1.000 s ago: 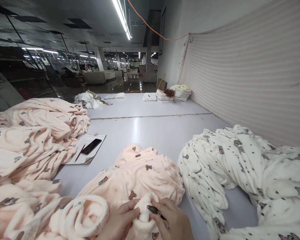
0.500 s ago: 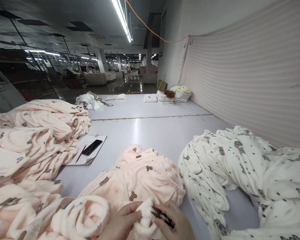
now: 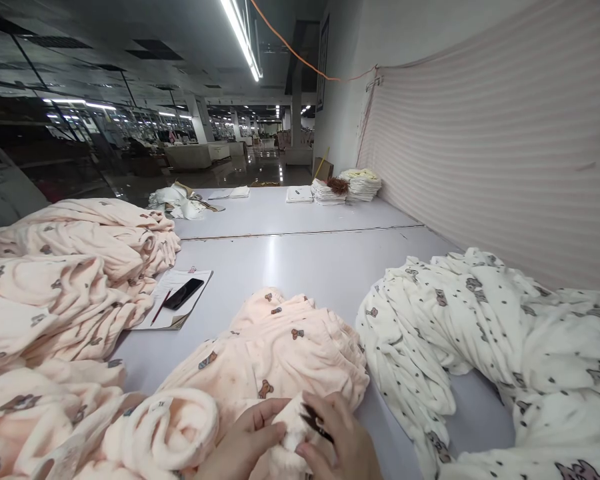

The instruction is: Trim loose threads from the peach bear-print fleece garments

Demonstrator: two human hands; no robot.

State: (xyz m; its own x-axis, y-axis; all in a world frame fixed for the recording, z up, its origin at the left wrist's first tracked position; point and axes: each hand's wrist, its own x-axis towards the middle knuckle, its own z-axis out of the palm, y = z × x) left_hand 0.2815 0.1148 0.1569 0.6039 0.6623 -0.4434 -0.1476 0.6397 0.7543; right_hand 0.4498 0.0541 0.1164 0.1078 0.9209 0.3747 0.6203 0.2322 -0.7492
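At the bottom centre, my left hand (image 3: 254, 430) pinches the edge of a pale peach fleece garment (image 3: 291, 427). My right hand (image 3: 343, 430) is closed around a pair of dark thread snips (image 3: 317, 423), whose tips lie against the gathered fleece. The right fingers also touch the cloth. Just beyond the hands, a heap of peach fleece garments (image 3: 280, 340) with small bear prints lies on the table. Left of my left hand is a rolled peach garment opening (image 3: 173, 427) with a small white label.
More peach garments (image 3: 75, 267) pile up along the left. White printed fleece garments (image 3: 455, 320) cover the right side. A dark phone (image 3: 184, 294) and a pen lie on papers (image 3: 200, 287). Cloth stacks (image 3: 363, 185) stand at the table's (image 3: 310, 260) far edge, beside a striped hanging sheet (image 3: 480, 167).
The snips have turned slightly and sit a little further left and higher in my right hand. The fleece edge has shifted slightly. My left hand keeps its pinch on the garment.
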